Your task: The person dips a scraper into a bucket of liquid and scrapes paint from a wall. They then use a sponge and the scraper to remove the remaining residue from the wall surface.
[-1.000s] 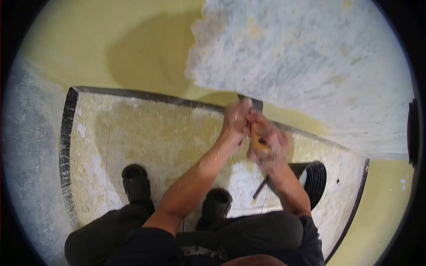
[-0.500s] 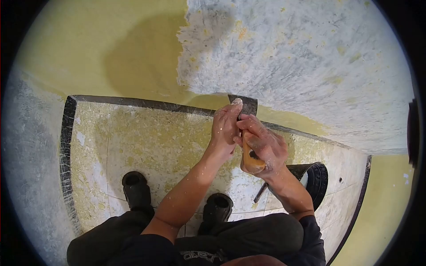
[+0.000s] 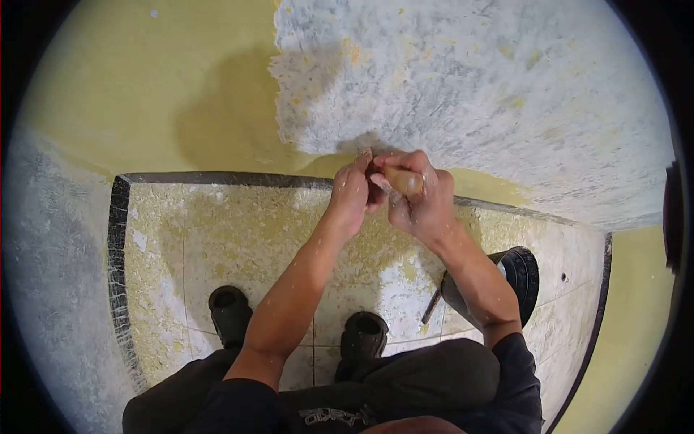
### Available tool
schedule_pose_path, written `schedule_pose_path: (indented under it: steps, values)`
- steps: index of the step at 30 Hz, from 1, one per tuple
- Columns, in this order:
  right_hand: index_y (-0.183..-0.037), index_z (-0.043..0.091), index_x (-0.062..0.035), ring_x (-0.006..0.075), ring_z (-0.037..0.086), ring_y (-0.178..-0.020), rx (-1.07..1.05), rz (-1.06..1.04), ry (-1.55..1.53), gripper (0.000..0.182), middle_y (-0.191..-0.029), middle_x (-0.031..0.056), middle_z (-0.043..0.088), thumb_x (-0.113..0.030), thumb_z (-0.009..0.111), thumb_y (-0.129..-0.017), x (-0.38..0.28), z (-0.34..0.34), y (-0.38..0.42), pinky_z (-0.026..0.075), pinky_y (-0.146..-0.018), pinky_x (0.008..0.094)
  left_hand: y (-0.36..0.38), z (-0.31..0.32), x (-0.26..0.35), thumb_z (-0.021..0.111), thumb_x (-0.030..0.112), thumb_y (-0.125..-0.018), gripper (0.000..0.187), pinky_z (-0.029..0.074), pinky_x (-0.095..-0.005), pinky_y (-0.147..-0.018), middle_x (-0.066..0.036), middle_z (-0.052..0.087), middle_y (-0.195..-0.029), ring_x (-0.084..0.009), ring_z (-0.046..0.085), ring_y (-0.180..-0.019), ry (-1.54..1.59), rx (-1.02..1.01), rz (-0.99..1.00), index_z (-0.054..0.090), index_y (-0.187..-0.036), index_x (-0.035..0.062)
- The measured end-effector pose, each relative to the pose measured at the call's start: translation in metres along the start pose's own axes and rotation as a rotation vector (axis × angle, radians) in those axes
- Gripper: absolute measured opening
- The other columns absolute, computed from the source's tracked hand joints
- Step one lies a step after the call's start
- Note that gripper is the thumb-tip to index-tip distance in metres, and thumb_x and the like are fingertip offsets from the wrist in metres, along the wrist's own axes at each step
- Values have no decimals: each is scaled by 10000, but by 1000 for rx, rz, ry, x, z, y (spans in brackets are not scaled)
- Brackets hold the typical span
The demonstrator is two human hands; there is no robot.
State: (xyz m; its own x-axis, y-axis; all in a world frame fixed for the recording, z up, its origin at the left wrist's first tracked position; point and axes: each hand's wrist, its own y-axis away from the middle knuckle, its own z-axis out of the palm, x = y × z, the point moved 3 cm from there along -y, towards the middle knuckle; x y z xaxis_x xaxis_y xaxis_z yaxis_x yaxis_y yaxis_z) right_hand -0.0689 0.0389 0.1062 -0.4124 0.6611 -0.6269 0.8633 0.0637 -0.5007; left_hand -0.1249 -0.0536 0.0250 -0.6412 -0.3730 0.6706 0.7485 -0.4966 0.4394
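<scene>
above and to the right of the grip, the mottled grey-white surface [image 3: 470, 87] of the wall looks largely bared, rough and cloudy with small yellow specks. left of the grip, a broad stretch of smooth matte yellow paint [image 3: 137, 94] is left, with a ragged edge between; a thin yellow band [image 3: 495, 189] also remains just right of the grip. below, flakes litter the pale tiled floor [image 3: 246, 246], edged by a straight dark strip [image 3: 238, 178]. lower right of the grip is a round black bucket [image 3: 536, 289]. the right hand [image 3: 435, 206] is clamped on a tool with a rounded tan handle [image 3: 405, 181], held low against the wall; the left hand [image 3: 350, 194] meets its front end, its hold unclear. the working end is hidden.
</scene>
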Motion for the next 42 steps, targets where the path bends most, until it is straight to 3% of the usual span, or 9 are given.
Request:
schedule_pose_path:
  steps: [8,9,13,18,25,27,31,36,42]
  values:
    - [-902,553,-22,205,685,-844,203,-200,-295,176,-953,138,656,13,675,-781,-16,-26,9,535,-601,298,30,-52,12,523,214,-922,173,420,-255,-534,-55,608,-762,-124,552,-582,-175,211,470,560,-982,56]
    - [-882,577,-32,239,686,-845,120,-338,370,112,-946,131,652,-35,663,-810,-22,-36,6,543,-623,304,29,-48,-3,536,178,-918,157,439,-257,-607,-60,616,-823,-123,572,-671,-180,185,535,544,-1015,55]
    - [-988,556,-33,244,699,-776,113,-405,213,286,-955,148,668,58,580,-717,-1,-16,12,547,-591,276,41,-32,-10,530,43,-906,195,456,-262,-768,-74,631,-945,-129,585,-856,-432,162,646,511,-1101,39]
    - [-1029,506,-42,267,694,-869,25,-115,-3,330,-1005,187,657,48,595,-724,23,-9,20,563,-646,288,36,-54,-36,540,-2,-867,223,477,-270,-714,-76,650,-900,-137,597,-787,-456,206,612,528,-1088,19]
    - [-1055,473,-21,322,670,-939,104,-370,-80,379,-1001,221,653,86,643,-734,11,-6,28,568,-740,337,39,-55,-76,533,33,-903,384,426,-254,-834,-48,607,-1089,-110,551,-949,-501,45,340,445,-1276,40]
    - [-1043,492,-5,356,662,-945,51,-351,93,348,-1010,227,646,115,628,-745,-6,-8,28,570,-731,376,31,-36,-87,535,179,-933,484,404,-310,-890,-50,560,-1221,-133,523,-1041,220,-277,314,371,-1381,99]
    - [-986,533,17,372,663,-923,46,-331,47,278,-1014,203,650,129,627,-749,-4,-15,22,567,-737,417,38,5,-60,522,329,-939,560,378,-361,-927,-54,505,-1309,-157,491,-1114,376,-273,103,322,-1421,127]
    - [-1005,485,21,369,669,-862,147,-417,79,297,-953,235,647,118,626,-763,-11,-19,16,550,-771,447,43,27,-41,461,343,-973,421,391,-367,-932,-37,553,-1177,-166,502,-1102,721,-566,89,426,-1311,94]
    - [-999,468,5,349,674,-832,94,-246,-35,274,-919,252,644,82,631,-793,7,-9,17,549,-713,393,39,43,-26,445,254,-985,210,479,-269,-809,-30,575,-961,-121,556,-873,887,-397,-32,546,-1025,75]
